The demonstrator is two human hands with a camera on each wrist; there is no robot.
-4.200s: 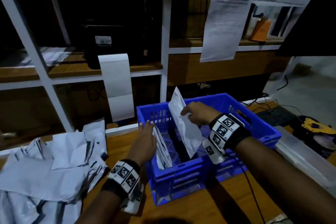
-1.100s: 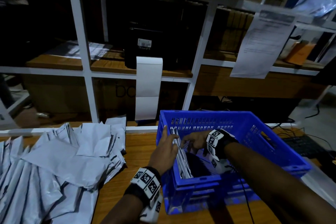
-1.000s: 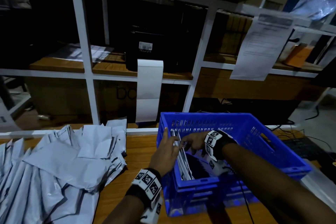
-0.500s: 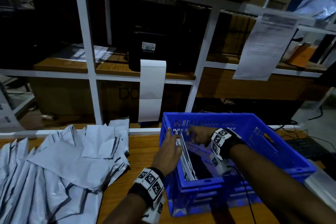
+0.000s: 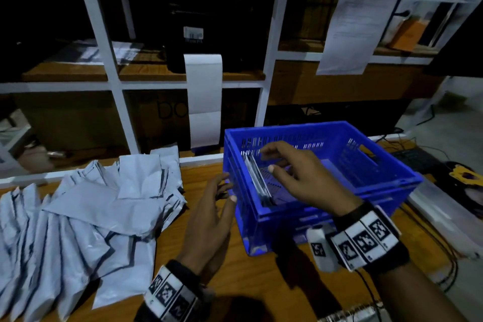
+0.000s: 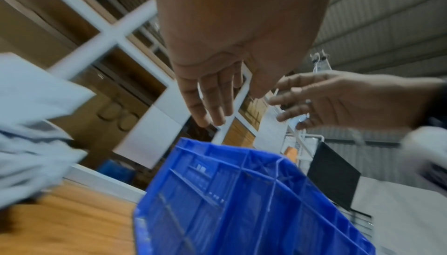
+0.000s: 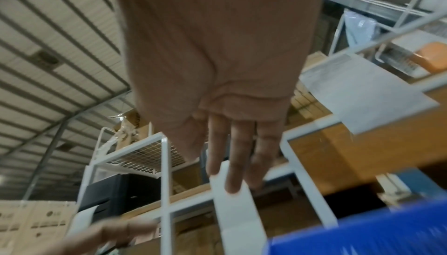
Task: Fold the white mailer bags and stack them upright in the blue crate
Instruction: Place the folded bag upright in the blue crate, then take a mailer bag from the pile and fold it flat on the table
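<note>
Standing upright against the crate's left wall, the folded mailers (image 5: pixel 257 180) sit inside the blue crate (image 5: pixel 366 180), few in number, w/ most of the crate floor to their right bare. Right hand (image 5: pixel 300 178) hovers over the crate interior, fingers loosely spread, holding nothing; whether a fingertip touches the mailers' top edge cannot be told. Left hand (image 5: pixel 209 217) is just outside the crate's left wall, fingers straight, also holding nothing. Unfolded bags (image 5: pixel 86 217) lie heaped on the wooden bench (image 5: pixel 261 293) left of the crate, near but not touching it.

Judged status: early; bulk of stock not yet folded.

Risks:
- Stack has no support on its right side; w/ neither hand bracing it, the slick mailers could slump or fan flat across the crate floor.
- Folds may spring open, since thin poly film holds a crease poorly.
- Heap left of crate is loose; pulling one bag could drag others off the bench edge.
</note>
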